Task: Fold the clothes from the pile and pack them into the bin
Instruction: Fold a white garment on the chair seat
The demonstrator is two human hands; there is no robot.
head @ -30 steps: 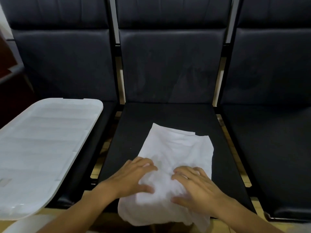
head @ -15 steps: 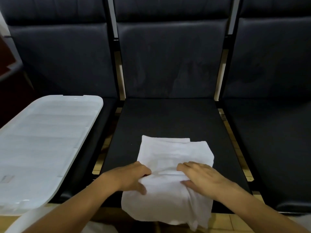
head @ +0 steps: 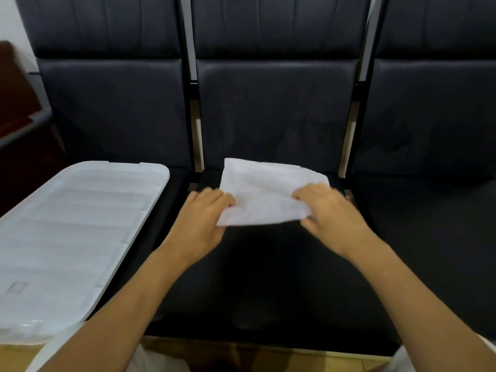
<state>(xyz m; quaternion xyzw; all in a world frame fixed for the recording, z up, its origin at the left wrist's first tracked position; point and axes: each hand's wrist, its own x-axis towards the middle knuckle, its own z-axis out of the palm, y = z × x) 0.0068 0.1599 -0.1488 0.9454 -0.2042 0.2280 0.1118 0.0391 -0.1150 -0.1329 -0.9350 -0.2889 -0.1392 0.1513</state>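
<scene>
While it is gripped at both near corners, the folded white garment (head: 271, 194) is held above the middle seat (head: 268, 277), toward that seat's rear edge and in front of its backrest (head: 273, 111). Its left near corner is pinched by the left hand (head: 204, 221), whose fingers are curled over the cloth with the thumb beneath; its right near corner is gripped by the right hand (head: 327, 213) in the same way. The far edge of the garment is turned away from the hands, toward the backrest. Both forearms are stretched forward over the middle seat, the hands set apart by the garment's width. Whether the cloth touches the seat at its far edge cannot be told. To the left of the middle seat, a translucent white lid (head: 69, 237) is laid flat on the neighbouring seat, ribbed side up. Nothing is seen lying on it.
</scene>
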